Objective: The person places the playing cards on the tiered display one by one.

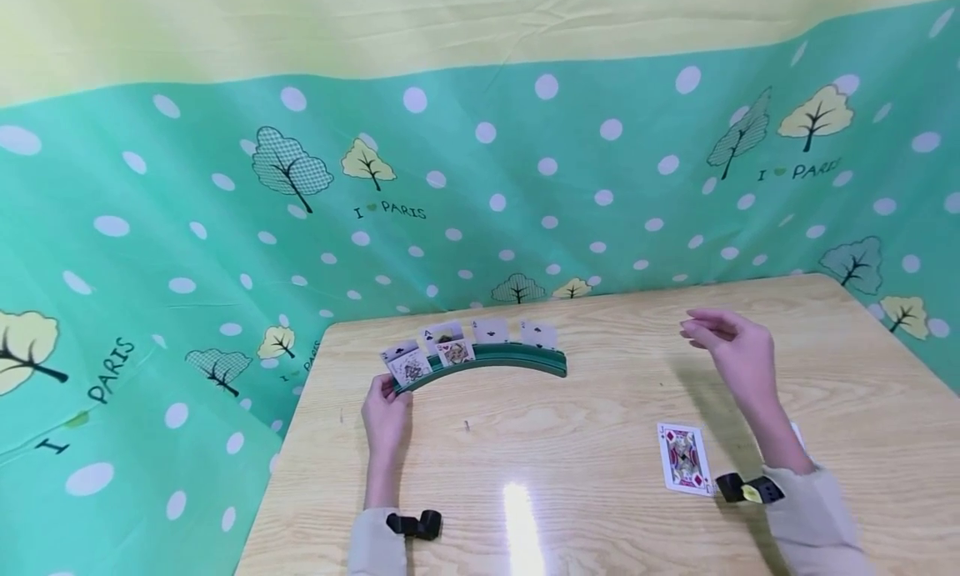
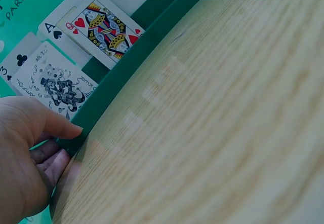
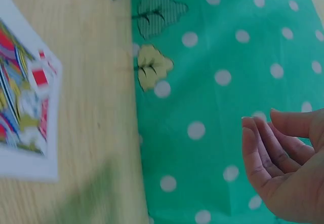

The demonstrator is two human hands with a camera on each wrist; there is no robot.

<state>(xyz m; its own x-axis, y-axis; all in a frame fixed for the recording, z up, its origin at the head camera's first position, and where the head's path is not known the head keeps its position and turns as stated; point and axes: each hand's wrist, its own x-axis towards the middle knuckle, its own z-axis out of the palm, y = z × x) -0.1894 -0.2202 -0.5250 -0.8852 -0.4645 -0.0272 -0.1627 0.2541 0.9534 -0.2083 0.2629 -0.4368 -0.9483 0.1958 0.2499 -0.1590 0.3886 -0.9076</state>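
Observation:
My left hand (image 1: 386,418) grips the left end of a curved green card holder (image 1: 517,355), thumb on its front rim in the left wrist view. Near that hand a joker card (image 2: 58,84) overlaps a three of clubs (image 2: 21,59) in the holder. Beside them a queen of hearts (image 2: 106,29) stands in front of an ace of spades (image 2: 56,31). Toward the holder's right end are two club cards. My right hand (image 1: 738,351) hovers over the table's right side, fingers loosely bent and holding nothing. A jack of diamonds (image 1: 685,459) lies face up nearer the body.
The wooden table (image 1: 585,426) meets a green dotted cloth (image 1: 465,201) at the back and left. A white card edge (image 1: 797,434) shows beside my right forearm, mostly hidden. Bright light (image 1: 521,526) reflects off the tabletop near the front.

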